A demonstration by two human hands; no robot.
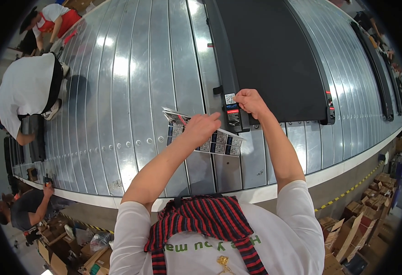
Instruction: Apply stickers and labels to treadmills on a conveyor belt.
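A black treadmill base [269, 55] with a dark flat belt lies on the metal slats in front of me. On the near end of its left rail is a black, red and white warning label [233, 117]. My right hand [251, 102] is closed in a pinch at the right edge of a small white label with a square code [229, 98], just above that warning label. Whether this small label is fully stuck down, I cannot tell. My left hand [202, 129] is closed over sheets of printed labels [217, 148], left of the rail's end; its thumb is hidden.
The wide slatted metal conveyor [132, 82] has a pale front edge [343, 169]. Another black rail [370, 68] lies at the far right. Co-workers are at the left, one in a white shirt [24, 89] bending over dark parts. Cardboard boxes [354, 224] stand below at the right.
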